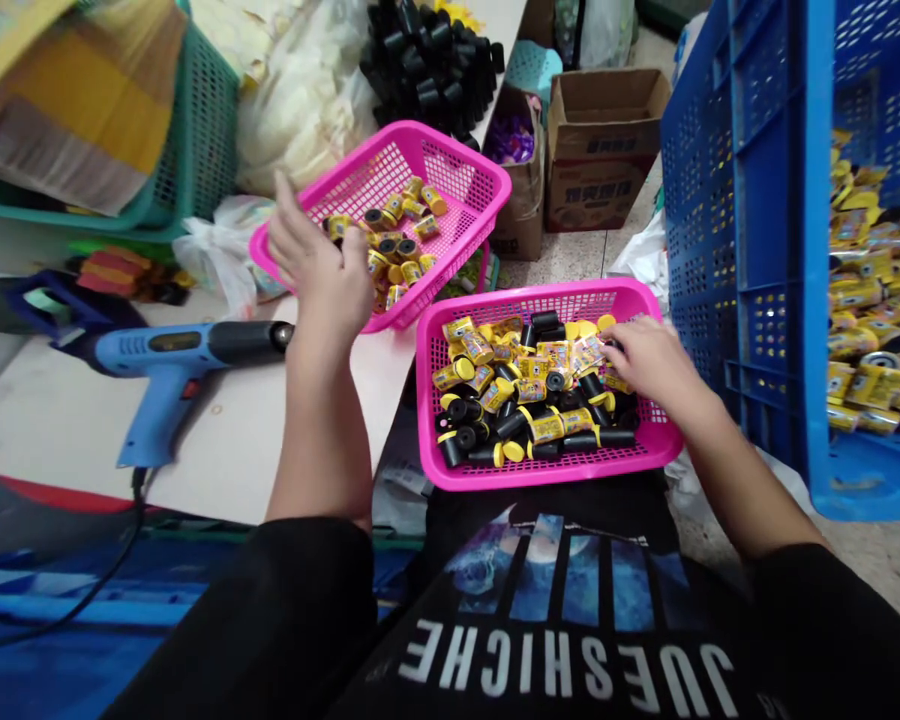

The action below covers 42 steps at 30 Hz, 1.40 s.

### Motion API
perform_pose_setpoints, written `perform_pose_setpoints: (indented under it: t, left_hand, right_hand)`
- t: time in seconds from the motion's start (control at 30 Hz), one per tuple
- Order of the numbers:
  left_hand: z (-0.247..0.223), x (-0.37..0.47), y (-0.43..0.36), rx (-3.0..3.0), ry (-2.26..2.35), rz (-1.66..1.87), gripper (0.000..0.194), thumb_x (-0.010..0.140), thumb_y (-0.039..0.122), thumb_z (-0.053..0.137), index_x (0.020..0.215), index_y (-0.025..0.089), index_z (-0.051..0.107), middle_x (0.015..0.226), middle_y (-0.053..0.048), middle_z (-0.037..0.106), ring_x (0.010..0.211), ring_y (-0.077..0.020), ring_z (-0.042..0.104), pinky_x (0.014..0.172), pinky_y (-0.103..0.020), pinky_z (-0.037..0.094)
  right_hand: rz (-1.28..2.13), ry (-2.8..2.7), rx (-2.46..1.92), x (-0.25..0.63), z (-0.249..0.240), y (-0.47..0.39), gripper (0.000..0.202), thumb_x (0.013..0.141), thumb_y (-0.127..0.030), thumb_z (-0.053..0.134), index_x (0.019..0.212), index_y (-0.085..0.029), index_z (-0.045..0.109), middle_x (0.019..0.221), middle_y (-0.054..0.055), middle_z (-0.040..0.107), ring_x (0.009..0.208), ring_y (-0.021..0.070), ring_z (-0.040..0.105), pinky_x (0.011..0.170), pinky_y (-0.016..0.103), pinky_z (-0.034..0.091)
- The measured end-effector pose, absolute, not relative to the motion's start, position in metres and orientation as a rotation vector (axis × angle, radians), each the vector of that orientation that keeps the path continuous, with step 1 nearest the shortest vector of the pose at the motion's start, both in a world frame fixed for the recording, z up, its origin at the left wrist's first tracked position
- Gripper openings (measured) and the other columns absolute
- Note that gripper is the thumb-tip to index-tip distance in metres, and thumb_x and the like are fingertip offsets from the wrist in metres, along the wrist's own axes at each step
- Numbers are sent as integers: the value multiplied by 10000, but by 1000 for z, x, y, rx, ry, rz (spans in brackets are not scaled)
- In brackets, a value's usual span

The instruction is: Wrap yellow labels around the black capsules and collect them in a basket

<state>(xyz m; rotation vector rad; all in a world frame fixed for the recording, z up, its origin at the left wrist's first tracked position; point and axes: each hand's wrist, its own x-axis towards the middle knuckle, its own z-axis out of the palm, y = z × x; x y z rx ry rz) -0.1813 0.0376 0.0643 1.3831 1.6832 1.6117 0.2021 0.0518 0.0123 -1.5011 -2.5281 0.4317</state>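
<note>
My left hand (pixel 322 265) is over the left side of the far pink basket (pixel 457 165), its fingers stretched out and apart, holding nothing. Small yellow-labelled tubs (pixel 394 215), some showing black ends, lie inside that basket. A nearer pink basket (pixel 547 478) rests in front of my body, filled with black cylinders (pixel 510 425), yellow caps and yellow-labelled pieces (pixel 547 428). At its right side, my right hand (pixel 656 368) reaches into the pile with bent fingers closed near a dark piece. What those fingertips grip is partly hidden.
A blue heat gun (pixel 165 365) lies on the table (pixel 217 430) at left, its nozzle close to my left forearm. Black cylinders (pixel 431 65) are heaped behind the far basket. A tall blue crate (pixel 765 250) stands at right. Cardboard boxes (pixel 600 170) sit behind.
</note>
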Motion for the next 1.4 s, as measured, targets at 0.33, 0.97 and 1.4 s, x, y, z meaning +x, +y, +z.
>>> perform_pose_setpoints:
  t: [0.33, 0.97, 1.4]
  left_hand:
    - [35, -19, -112, 1747, 914, 176, 410, 734, 39, 676, 913, 389, 791, 590, 72, 618, 530, -198, 655, 586, -318, 542]
    - [37, -40, -32, 2088, 1327, 359, 188, 956, 283, 565, 1007, 224, 736, 991, -82, 777, 863, -248, 715, 736, -314, 489]
    - [-11, -30, -3, 1045, 1340, 1237, 425, 757, 423, 758, 1138, 265, 656, 793, 5, 712, 779, -224, 704, 744, -355, 543]
  right_hand:
    - [397, -2718, -1700, 165, -28, 82, 362, 944, -203, 578, 1300, -142, 606, 1119, 169, 763, 1042, 308, 712, 822, 337, 476]
    - [533, -2632, -1683, 172, -17, 78, 328, 856, -269, 710, 1162, -152, 727, 1185, 162, 737, 1165, 309, 617, 1001, 395, 451]
    - [1503, -1946, -1235, 155, -5, 58, 343, 934, -497, 591, 842, -195, 725, 757, 6, 698, 695, 172, 609, 679, 286, 481]
